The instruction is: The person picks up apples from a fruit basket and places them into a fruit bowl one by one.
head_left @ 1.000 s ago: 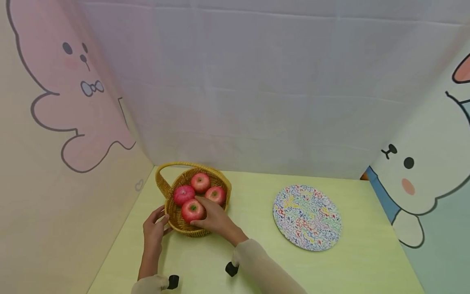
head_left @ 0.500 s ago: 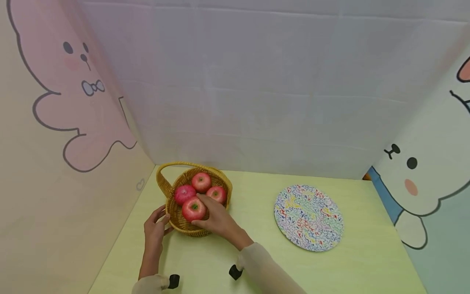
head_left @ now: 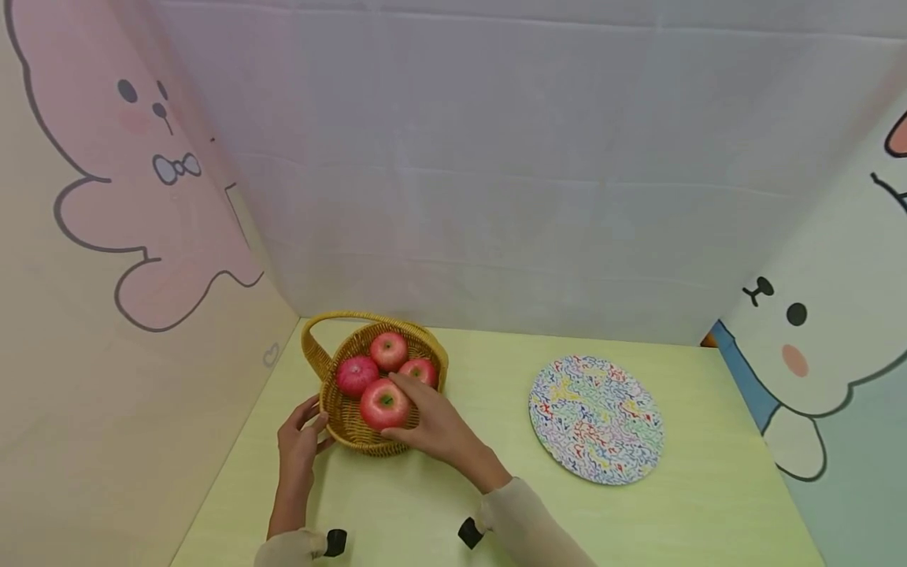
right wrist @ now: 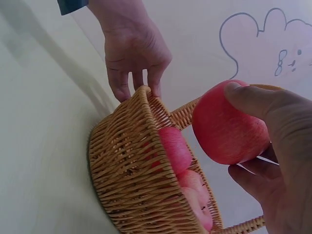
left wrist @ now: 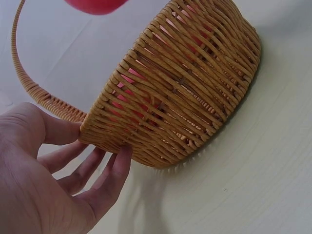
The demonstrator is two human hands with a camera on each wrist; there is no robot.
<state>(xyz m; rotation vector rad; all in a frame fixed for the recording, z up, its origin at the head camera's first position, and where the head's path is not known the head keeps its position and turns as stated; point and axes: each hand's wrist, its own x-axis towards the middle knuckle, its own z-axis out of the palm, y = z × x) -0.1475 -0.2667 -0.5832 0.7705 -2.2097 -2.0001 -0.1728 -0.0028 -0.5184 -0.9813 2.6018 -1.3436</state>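
A wicker basket [head_left: 368, 449] with a hoop handle stands at the left of the table. My left hand [head_left: 298, 445] pinches its rim, thumb on the edge and fingers against the outer wall [left wrist: 185, 92]. In my right hand [head_left: 442, 429] is a red apple [head_left: 385, 404], gripped between thumb and fingers. The right wrist view shows this apple [right wrist: 226, 126] lifted above the basket's rim. Inside the basket lie two more apples, one at the back [head_left: 388, 351] and one partly hidden by my right fingers, plus a deeper pink round fruit [head_left: 357, 376].
A round plate or mat [head_left: 595, 420] with a multicoloured squiggle pattern lies on the pale green table [head_left: 489, 394], right of the basket. Fabric walls [head_left: 460, 173] with cartoon animals enclose the back and both sides.
My right hand has raised the apple and drawn it slightly right, towards me. My left hand and the basket have stayed in place.
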